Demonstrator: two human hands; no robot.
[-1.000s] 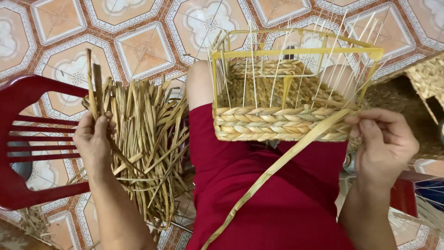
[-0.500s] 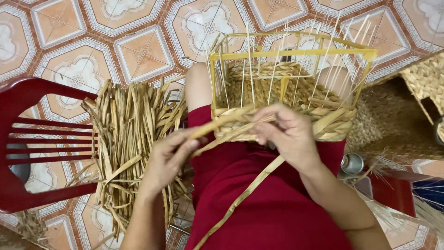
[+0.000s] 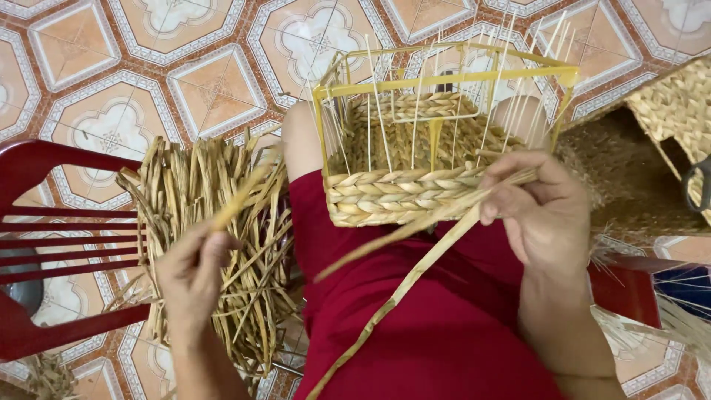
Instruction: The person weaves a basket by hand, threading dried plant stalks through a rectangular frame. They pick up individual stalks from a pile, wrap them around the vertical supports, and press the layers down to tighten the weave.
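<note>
Basket: on the lap, touching the right hand.
Right hand: pinching straw strands against the basket's corner.
Left hand: closed on one strip, over the straw pile.

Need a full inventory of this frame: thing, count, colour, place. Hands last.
half-woven basket: 1, tan weave at the bottom, on the person's lap
basket frame: 1, yellow, around the top of the basket, thin pale stakes rising through it
long strands: 2 or so, pale yellow-tan, running from the basket rim down across the lap
bundle of dried strips: 1, tan, left of the lap
chair: 1, red, far left
woven baskets: at least 1, tan, right edge, partly cut off
floor tiles: many, orange and white pattern
red garment: 1, covers the lap
left hand: holds a strip from the bundle
right hand: pinches the long strands at the basket's right corner
</note>
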